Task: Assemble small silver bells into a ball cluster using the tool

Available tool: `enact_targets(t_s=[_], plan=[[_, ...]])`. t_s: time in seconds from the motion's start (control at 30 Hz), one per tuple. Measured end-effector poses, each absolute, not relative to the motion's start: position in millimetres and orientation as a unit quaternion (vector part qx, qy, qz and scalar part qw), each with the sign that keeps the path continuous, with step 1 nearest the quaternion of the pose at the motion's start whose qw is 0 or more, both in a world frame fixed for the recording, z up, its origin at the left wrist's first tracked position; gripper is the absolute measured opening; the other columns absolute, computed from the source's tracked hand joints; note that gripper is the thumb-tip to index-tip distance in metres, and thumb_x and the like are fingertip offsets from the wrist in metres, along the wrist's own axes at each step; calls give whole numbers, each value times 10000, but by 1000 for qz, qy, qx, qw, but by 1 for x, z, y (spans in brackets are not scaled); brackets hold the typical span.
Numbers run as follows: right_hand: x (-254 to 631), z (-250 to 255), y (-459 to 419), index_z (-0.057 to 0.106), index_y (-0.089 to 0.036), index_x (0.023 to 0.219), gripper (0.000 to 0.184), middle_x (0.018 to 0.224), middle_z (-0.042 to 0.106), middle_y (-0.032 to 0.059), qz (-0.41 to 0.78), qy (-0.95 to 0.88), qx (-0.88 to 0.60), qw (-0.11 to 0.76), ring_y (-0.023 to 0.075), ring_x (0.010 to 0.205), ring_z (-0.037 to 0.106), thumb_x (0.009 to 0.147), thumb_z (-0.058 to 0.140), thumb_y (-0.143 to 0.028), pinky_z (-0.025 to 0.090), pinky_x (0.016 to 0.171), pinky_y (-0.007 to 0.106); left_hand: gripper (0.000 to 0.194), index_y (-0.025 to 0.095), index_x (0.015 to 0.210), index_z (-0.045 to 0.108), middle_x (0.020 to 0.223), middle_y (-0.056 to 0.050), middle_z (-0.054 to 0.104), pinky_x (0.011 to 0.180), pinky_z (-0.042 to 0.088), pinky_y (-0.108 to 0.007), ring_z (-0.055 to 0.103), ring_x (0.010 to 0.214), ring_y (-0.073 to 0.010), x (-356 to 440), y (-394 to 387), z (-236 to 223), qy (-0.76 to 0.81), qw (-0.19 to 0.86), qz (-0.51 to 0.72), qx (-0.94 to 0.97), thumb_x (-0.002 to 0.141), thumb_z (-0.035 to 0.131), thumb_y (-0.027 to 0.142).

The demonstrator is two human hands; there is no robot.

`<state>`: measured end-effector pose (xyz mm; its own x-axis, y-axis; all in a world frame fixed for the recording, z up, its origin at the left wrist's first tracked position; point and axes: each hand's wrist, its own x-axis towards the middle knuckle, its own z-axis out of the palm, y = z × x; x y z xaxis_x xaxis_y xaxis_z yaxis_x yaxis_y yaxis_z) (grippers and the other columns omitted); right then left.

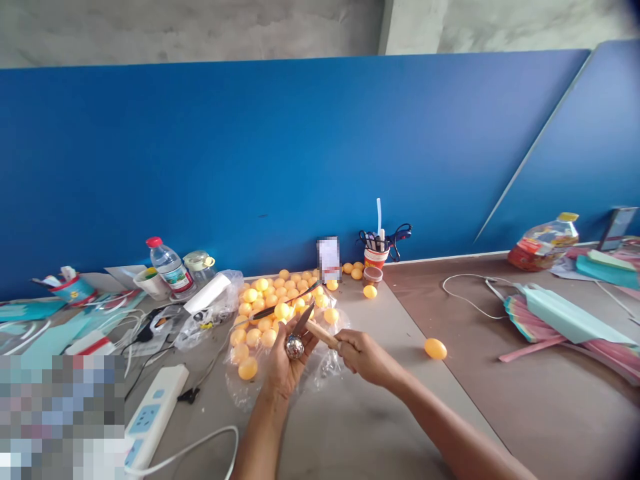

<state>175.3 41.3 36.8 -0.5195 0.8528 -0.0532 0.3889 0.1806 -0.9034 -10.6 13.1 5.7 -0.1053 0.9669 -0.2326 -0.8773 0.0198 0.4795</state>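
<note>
My left hand (283, 373) is turned palm up, with a shiny silver ball (295, 347) cupped in it. Its fingers curl up around the ball and are partly hidden. My right hand (363, 357) grips the pale wooden handle of a tool (323, 335). A dark, pointed metal piece (304, 320) stands at the far end of that handle, just above the ball. Whether it touches the ball I cannot tell. Behind both hands, many orange balls (265, 323) lie on and in a clear plastic bag (240, 393). A dark strap-like thing (273, 310) crosses them.
A loose orange ball (435, 349) lies at right. Along the blue partition (300, 167) stand a water bottle (170, 270), a cup of pens and scissors (376, 257) and a bottle of red liquid (545, 243). A power strip (155, 413) and cables are at left, a pink fan-like thing (540, 323) at right.
</note>
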Motion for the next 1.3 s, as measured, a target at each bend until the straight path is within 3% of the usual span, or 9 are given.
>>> enact_targets(t_s=[0.13,0.27,0.43,0.57,0.73,0.87,0.97,1.13,1.3], plan=[[176,37,43,552,-171,763,174,483,429,-53,502,-685,-444,284,105,444,409,800,390,-221,326,480,227,339,81,1045,654,963,-182,731,863,559,-422,705,926,-271,-11,13,5,261,671,687,103,928,504,361],[176,39,42,535,-178,694,160,495,459,-43,501,-716,-434,219,99,459,408,795,425,-234,315,473,219,299,110,1056,653,956,-146,739,846,570,-402,711,897,-241,-10,12,8,267,667,687,109,931,504,338],[175,45,40,523,-182,730,159,499,434,-49,499,-698,-439,267,102,459,404,802,385,-216,315,490,226,319,94,1025,658,952,-160,735,861,562,-411,710,902,-255,-9,12,6,280,665,683,115,904,553,369],[174,45,41,477,-192,647,151,500,455,-43,482,-729,-437,213,96,454,398,788,430,-221,302,485,225,347,101,1020,665,907,-140,741,836,572,-389,713,869,-244,-7,13,2,291,667,674,128,887,574,408],[177,45,43,511,-184,710,173,475,423,-54,512,-691,-445,249,96,445,393,818,377,-207,315,490,224,366,106,1021,666,947,-153,740,850,560,-419,704,924,-277,-6,10,8,286,672,668,144,891,556,430],[177,41,41,474,-193,632,183,482,459,-48,499,-725,-436,190,90,454,397,808,433,-225,295,480,219,387,103,1044,679,919,-148,741,882,544,-411,690,962,-286,-4,9,12,293,664,668,166,892,550,434],[174,38,42,467,-196,638,166,492,462,-52,503,-713,-430,233,89,458,405,796,432,-231,300,484,218,342,129,1022,673,920,-136,739,845,563,-410,700,931,-268,-3,9,11,296,667,665,158,885,566,424],[171,33,45,529,-187,752,167,483,428,-61,517,-665,-426,330,108,456,398,794,394,-274,313,489,231,269,106,911,657,809,-117,719,665,595,-315,693,686,-171,-7,13,6,326,654,677,90,925,517,335],[181,18,63,461,-209,650,181,563,465,-19,376,-691,-495,371,137,537,457,811,412,-274,352,553,259,357,78,803,667,691,-110,660,535,542,-229,612,562,-119,-14,17,4,291,653,699,14,961,429,291]])
